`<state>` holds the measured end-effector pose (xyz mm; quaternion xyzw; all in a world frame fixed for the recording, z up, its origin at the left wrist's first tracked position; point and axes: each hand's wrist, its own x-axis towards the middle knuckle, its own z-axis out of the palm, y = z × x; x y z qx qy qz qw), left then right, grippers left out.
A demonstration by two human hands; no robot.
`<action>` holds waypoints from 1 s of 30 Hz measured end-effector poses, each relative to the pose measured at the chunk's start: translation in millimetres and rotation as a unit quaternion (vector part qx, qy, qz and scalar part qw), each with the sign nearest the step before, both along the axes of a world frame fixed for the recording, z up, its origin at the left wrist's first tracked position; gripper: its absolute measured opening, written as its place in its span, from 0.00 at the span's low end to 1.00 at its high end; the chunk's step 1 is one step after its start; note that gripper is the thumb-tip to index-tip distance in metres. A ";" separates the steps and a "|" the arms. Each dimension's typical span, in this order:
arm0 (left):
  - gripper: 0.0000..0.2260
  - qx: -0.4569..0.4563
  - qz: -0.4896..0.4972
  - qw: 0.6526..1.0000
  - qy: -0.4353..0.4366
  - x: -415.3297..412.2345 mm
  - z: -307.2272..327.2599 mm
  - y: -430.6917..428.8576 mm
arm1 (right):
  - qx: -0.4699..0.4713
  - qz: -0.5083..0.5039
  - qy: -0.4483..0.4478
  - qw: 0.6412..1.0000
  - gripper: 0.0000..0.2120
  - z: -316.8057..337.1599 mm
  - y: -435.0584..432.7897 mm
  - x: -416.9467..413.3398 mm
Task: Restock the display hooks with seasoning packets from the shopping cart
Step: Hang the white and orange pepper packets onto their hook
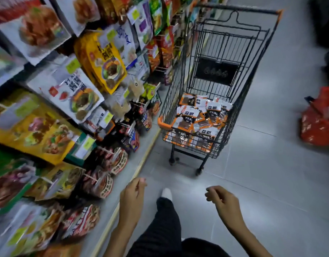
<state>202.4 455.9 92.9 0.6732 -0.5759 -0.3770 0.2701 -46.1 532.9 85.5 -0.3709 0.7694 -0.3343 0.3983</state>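
Fingers loosely curled on both left hand (132, 196) and right hand (222, 202), holding nothing, low over floor (271, 164). Seasoning packets (199, 119) piled in shopping cart (232, 58) ahead. Display hooks (89, 176) left, stocked.

Orange-white seasoning packets (199, 119) heaped in black wire shopping cart (232, 58).

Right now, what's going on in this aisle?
A person stands in a shop aisle facing a shopping cart parked beside the display of hanging food packets on the left. A pile of orange and white seasoning packets lies in the cart's basket. The left hand and right hand are both out in front, loosely curled and holding nothing, short of the cart. No packet has been picked up yet.
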 end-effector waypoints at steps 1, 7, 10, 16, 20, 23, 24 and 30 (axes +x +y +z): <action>0.11 -0.005 -0.007 1.000 -0.002 -9.3 0.2 -19.0 | -0.004 -0.016 -0.005 1.000 0.07 -1.2 -12.1 -5.9; 0.09 0.014 -0.055 0.998 0.021 -73.4 -13.1 -141.4 | -0.001 -0.090 -0.013 0.996 0.08 -12.2 -105.2 -44.0; 0.10 0.040 -0.120 0.992 0.017 -109.2 -17.2 -208.0 | 0.004 -0.130 -0.001 0.991 0.09 -12.8 -157.2 -65.3; 0.10 0.047 -0.258 0.964 -0.034 -179.6 -34.3 -334.7 | 0.012 -0.176 0.021 0.984 0.09 -36.3 -262.2 -107.1; 0.11 0.088 -0.298 0.949 -0.057 -220.0 -75.6 -389.7 | 0.049 -0.200 0.016 0.978 0.09 -79.9 -315.6 -131.0; 0.10 0.106 -0.300 0.945 -0.081 -237.7 -121.7 -414.6 | 0.090 -0.209 0.007 0.974 0.10 -124.6 -345.6 -146.9; 0.10 0.119 -0.297 0.943 -0.087 -241.8 -138.8 -420.9 | 0.104 -0.209 0.007 0.972 0.10 -140.8 -351.9 -151.9; 0.08 0.196 -0.231 0.942 -0.144 -260.9 -229.3 -449.4 | 0.216 -0.198 -0.001 0.956 0.06 -236.6 -366.9 -167.9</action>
